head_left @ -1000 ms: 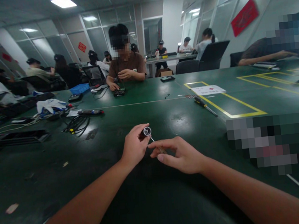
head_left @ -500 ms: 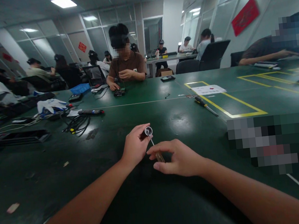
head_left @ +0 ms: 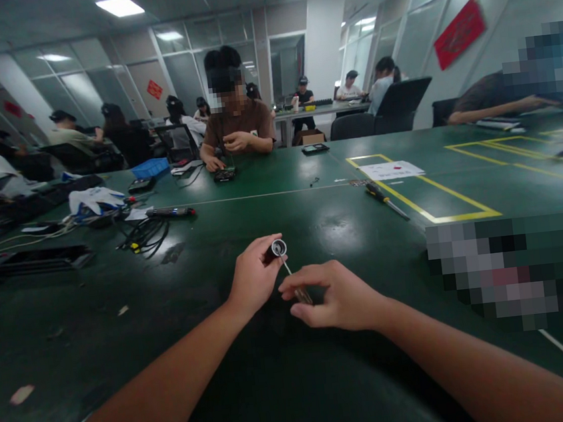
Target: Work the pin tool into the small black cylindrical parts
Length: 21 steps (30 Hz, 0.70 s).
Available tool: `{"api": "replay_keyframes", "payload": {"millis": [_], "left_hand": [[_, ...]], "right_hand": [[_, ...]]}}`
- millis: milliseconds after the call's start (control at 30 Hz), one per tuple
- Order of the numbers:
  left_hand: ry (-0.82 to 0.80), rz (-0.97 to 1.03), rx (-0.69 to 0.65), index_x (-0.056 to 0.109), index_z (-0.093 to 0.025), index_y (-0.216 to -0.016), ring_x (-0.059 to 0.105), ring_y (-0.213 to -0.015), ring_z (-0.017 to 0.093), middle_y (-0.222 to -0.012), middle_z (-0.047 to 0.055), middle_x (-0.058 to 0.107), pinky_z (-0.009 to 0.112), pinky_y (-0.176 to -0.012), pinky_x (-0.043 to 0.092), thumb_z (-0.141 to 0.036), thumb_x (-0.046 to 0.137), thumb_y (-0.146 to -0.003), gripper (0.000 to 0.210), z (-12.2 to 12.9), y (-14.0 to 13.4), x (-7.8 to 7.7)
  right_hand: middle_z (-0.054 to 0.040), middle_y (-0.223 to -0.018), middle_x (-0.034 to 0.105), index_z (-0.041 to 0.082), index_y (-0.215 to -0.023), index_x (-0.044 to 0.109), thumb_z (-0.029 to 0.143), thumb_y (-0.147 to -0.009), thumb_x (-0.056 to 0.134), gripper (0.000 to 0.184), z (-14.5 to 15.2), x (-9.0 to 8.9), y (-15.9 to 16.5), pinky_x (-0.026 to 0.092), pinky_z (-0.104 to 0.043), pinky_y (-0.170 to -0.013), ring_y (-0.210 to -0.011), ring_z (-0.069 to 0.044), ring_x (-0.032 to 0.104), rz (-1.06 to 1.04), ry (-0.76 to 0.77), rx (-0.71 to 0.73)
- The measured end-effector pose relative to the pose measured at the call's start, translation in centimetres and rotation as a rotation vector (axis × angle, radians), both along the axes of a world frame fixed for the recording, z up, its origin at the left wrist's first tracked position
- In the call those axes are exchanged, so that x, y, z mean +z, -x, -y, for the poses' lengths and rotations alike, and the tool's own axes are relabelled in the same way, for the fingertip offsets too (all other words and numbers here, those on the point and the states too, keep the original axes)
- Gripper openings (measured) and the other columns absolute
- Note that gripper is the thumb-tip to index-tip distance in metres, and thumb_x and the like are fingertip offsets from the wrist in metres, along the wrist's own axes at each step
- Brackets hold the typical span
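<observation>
My left hand (head_left: 254, 275) is closed around a dark cylinder (head_left: 278, 247) with a shiny round rim, its open end facing me. In my right hand (head_left: 338, 297) is a thin screwdriver (head_left: 302, 295) with a brownish, see-through handle, held loosely between thumb and fingers. Its slim shaft slants up and left into the mouth of the cylinder. What the tip touches inside is too small to make out. Both hands are over the green table (head_left: 260, 388), near its middle.
A yellow-and-black screwdriver (head_left: 386, 200) lies by yellow tape and a paper sheet (head_left: 392, 170). At left are black cables (head_left: 148, 235), a pen-shaped tool (head_left: 171, 212), white-blue gloves (head_left: 95, 201) and a blue basket (head_left: 151, 167). A co-worker (head_left: 237, 125) sits opposite.
The screwdriver's handle has tilted very slightly to the right. Both hands keep the same hold and almost the same place.
</observation>
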<state>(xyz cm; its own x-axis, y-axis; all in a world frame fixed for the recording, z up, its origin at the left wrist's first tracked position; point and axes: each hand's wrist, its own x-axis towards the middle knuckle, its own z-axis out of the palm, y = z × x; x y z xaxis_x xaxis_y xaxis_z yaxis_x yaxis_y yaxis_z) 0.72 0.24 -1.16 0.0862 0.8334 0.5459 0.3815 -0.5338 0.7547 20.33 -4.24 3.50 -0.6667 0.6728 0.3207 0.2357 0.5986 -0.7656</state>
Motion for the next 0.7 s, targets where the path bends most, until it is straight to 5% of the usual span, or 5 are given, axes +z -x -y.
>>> {"api": "replay_keyframes", "payload": {"millis": [167, 433, 700], "left_hand": [[-0.017, -0.021, 0.007, 0.072, -0.025, -0.121, 0.069, -0.113, 0.022, -0.125, 0.006, 0.07, 0.041, -0.103, 0.055, -0.009, 0.07, -0.084, 0.04, 0.1, 0.0, 0.3], [-0.024, -0.074, -0.025, 0.073, -0.024, -0.117, 0.068, -0.113, 0.02, -0.123, 0.005, 0.07, 0.039, -0.102, 0.055, -0.002, 0.063, -0.085, 0.041, 0.5, 0.1, 0.7], [0.011, -0.034, 0.007, 0.071, -0.022, -0.122, 0.068, -0.113, 0.022, -0.124, 0.007, 0.07, 0.041, -0.103, 0.055, -0.007, 0.07, -0.083, 0.042, 0.3, -0.1, 0.2]], "right_hand": [[-0.0048, -0.097, 0.079, 0.021, -0.109, 0.076, 0.032, -0.088, 0.071, 0.025, 0.1, 0.2, 0.0, 0.054, -0.031, -0.077, -0.081, -0.019, 0.072, 0.03, -0.046, 0.022], [-0.006, -0.094, 0.081, 0.02, -0.114, 0.075, 0.036, -0.092, 0.066, 0.029, -0.5, -0.1, -0.6, 0.058, -0.036, -0.084, -0.089, -0.021, 0.076, -0.332, 0.379, -0.01], [-0.0061, -0.091, 0.08, 0.018, -0.109, 0.076, 0.033, -0.093, 0.062, 0.026, -0.7, 0.0, -0.6, 0.057, -0.033, -0.08, -0.084, -0.02, 0.075, -0.307, 0.276, -0.061]]}}
